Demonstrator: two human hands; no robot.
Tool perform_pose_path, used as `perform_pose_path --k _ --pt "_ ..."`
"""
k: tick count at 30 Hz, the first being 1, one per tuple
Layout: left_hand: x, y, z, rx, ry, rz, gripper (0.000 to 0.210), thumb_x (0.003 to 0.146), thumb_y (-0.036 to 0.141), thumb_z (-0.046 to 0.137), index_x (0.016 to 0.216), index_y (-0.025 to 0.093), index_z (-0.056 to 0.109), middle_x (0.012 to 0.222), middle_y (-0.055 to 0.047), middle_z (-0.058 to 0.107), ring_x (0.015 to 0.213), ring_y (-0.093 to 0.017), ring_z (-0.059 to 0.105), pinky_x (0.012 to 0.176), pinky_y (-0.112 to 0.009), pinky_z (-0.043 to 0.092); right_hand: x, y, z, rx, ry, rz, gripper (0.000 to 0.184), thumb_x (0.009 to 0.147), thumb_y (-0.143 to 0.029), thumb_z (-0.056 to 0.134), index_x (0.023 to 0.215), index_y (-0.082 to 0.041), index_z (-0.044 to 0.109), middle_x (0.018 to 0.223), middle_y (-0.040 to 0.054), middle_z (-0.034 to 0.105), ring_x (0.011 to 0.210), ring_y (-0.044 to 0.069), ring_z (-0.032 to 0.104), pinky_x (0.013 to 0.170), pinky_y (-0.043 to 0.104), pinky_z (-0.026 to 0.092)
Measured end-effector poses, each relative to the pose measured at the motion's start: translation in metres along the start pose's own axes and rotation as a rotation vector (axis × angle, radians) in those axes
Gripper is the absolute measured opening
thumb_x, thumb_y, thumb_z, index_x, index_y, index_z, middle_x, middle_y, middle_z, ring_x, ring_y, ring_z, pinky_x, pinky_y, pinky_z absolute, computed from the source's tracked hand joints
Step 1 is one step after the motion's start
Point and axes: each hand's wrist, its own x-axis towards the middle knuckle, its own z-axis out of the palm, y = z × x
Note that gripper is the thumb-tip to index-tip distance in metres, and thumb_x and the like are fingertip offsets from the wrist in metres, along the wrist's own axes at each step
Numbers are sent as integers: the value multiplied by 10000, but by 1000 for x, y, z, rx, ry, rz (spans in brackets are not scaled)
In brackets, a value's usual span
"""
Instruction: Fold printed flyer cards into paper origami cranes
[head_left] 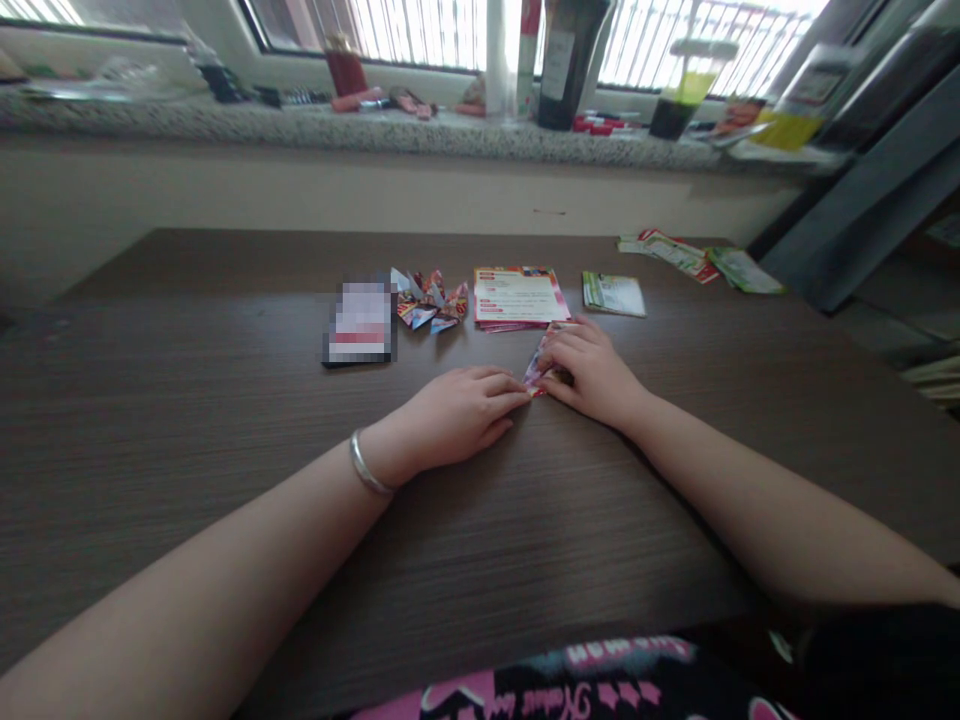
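A small folded piece of colourful printed paper (534,372) lies on the table between my hands. My right hand (592,368) curls over it, fingers on its upper part and thumb near the lower edge, covering much of it. From the other side my left hand (469,412), with a silver bangle at the wrist, grips the paper's lower left corner at its fingertips. Just beyond is a stack of printed paper sheets (519,297). Left of that stack sit folded paper pieces (431,302) with pointed tips, several points standing up.
A phone-like object (358,325), blurred out, lies left of the folded pieces. Smaller green-edged cards (615,295) lie right of the stack, with more loose papers (675,255) at the far right. Bottles and small items crowd the granite windowsill (420,130) behind the table (187,400).
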Motion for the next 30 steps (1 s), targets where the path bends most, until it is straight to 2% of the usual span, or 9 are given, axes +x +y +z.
perform_pose_path --k 3,5,8,11,15,20,30 --pt "0 6 -7 39 -45 -56 342 916 229 505 1232 162 621 1162 -111 645 1067 -238 612 949 -386 511 -1 -4 -5 -117 127 -18 125 881 -350 619 954 -273 684 1110 10 694 1214 262 479 1137 525 202" --pt "0 9 -10 63 -60 -80 328 914 219 494 1206 162 632 1118 -110 649 1028 -239 624 913 -385 525 -2 -7 -9 -160 135 -46 133 904 -344 594 962 -296 703 1109 -5 699 1181 255 493 1090 496 277" --pt "-1 11 -12 86 -69 -91 319 917 226 484 1190 162 637 1090 -108 645 1003 -237 629 894 -380 531 -5 -10 -12 -146 3 -140 191 934 -338 546 954 -276 725 1025 13 716 985 215 567 884 381 432" --pt "-1 11 -11 95 -74 -92 314 920 238 480 1180 163 639 1091 -105 641 993 -237 631 888 -379 533 -6 -11 -12 -100 -103 -188 238 957 -305 503 974 -253 735 1002 27 720 893 188 591 776 321 458" --pt "-1 8 -8 72 -49 -77 307 916 231 489 1174 154 637 1161 -111 631 1061 -245 616 933 -383 520 -6 -9 -12 -47 -134 -217 253 963 -260 488 1022 -266 734 1061 27 720 942 180 610 790 302 467" --pt "0 4 -2 15 11 -40 292 914 202 492 1167 156 630 1236 -91 617 1136 -223 587 1000 -362 490 -7 -8 -14 -73 -165 -187 259 953 -264 487 1010 -271 740 1042 26 720 939 199 601 799 323 473" --pt "0 4 -4 -2 -31 -51 295 928 216 470 1165 165 637 1185 -102 632 1108 -230 608 961 -374 514 -8 -11 -19 -87 -246 -119 269 924 -228 498 1035 -277 738 1108 13 704 969 205 609 829 335 479"
